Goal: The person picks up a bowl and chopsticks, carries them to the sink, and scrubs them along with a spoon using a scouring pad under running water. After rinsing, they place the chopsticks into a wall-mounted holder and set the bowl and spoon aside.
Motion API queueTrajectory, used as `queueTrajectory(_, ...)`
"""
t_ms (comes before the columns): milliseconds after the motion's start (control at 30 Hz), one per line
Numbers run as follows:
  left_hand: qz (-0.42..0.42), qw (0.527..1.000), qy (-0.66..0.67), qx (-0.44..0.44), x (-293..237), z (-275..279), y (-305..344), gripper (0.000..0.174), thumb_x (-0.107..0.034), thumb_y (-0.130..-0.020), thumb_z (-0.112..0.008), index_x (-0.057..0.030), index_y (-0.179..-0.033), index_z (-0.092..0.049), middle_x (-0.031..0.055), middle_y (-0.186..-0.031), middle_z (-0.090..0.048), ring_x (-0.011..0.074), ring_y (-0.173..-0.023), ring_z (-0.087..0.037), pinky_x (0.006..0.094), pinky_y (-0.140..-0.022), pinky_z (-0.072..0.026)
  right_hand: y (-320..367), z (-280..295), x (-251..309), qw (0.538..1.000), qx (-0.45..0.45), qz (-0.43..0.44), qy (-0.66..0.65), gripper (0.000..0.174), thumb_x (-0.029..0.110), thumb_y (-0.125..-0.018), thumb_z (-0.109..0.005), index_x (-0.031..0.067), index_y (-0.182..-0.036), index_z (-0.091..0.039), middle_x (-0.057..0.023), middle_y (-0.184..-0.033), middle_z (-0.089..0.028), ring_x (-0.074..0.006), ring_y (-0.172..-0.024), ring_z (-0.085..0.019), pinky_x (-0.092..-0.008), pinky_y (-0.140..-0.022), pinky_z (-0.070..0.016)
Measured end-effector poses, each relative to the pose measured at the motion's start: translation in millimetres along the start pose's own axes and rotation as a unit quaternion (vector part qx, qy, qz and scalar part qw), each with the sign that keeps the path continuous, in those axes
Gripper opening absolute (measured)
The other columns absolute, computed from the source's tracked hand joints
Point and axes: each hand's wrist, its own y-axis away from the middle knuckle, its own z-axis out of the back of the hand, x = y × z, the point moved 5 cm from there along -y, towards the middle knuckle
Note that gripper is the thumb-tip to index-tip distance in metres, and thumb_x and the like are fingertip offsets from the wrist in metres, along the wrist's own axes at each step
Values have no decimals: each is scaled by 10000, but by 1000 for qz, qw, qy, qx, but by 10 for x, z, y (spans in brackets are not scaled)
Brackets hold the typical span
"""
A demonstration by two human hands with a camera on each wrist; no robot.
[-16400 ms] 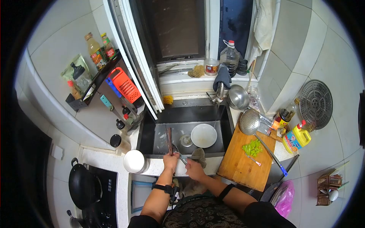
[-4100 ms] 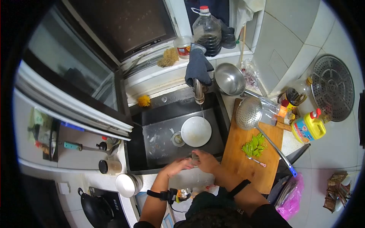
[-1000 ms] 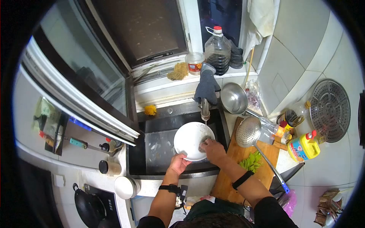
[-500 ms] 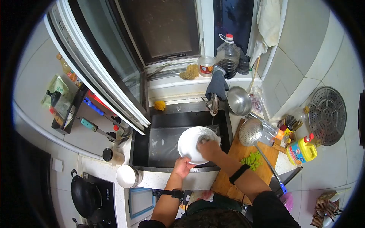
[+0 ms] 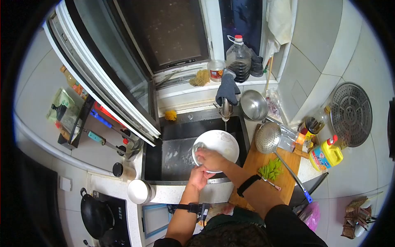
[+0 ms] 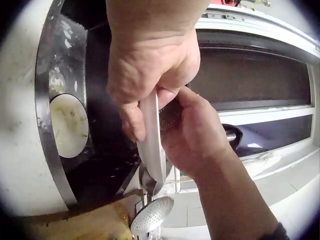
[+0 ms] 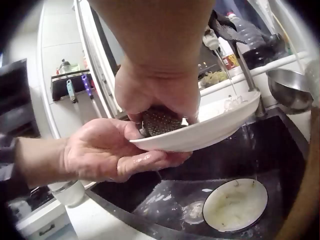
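Note:
My left hand [image 5: 199, 178] grips the near rim of a shallow white bowl [image 5: 226, 144], thumb on top and fingers beneath. The bowl is raised over the sink and tilted under the tap [image 5: 226, 112], from which a thin stream runs. With my right hand [image 5: 210, 159] I press a dark, dotted scrubbing pad [image 7: 160, 121] against the bowl's inner left side, fingers bent around the pad. Part of the pad hides under that hand. Below, a second white bowl [image 7: 236, 205] with a dark rim and cloudy water stands on the sink floor, seen in both wrist views.
The black sink [image 5: 175, 154] has food scraps near its drain. To the right, a wooden cutting board [image 5: 251, 181] bears chopped greens [image 5: 270, 168] and a skimmer [image 5: 268, 138]. Stacked white bowls [image 5: 140, 192] stand left, near a black wok [image 5: 97, 216]. A window sash [image 5: 107, 74] juts in at left.
Earlier my hands held chopsticks, then only the pad, while a bowl sat in the sink. A bowl has since been lifted; the pad has moved from its right side to its left.

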Motion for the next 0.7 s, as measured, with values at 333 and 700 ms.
queueTrajectory(333, -24, 1000, -9, -5, -31, 237, -29, 488, 37, -738, -416, 107, -1219, -369, 212, -1124, -533, 341, -964, -604, 445, -748, -569, 461, 309, -385, 968, 10, 38, 250, 152, 193, -863, -477, 94, -934, -569, -100, -933, -592, -286, -894, -601, -408, -769, -487)
queueTrajectory(700, -54, 988, 49, -140, -172, 226, -295, 315, 35, -737, -407, 29, -1048, -453, 147, -900, -570, 262, -683, -607, 351, -429, -494, 482, 301, -192, 986, -26, 34, 160, 225, 148, -824, -506, 68, -1025, -567, -132, -1031, -587, -308, -975, -568, -404, -831, -459)
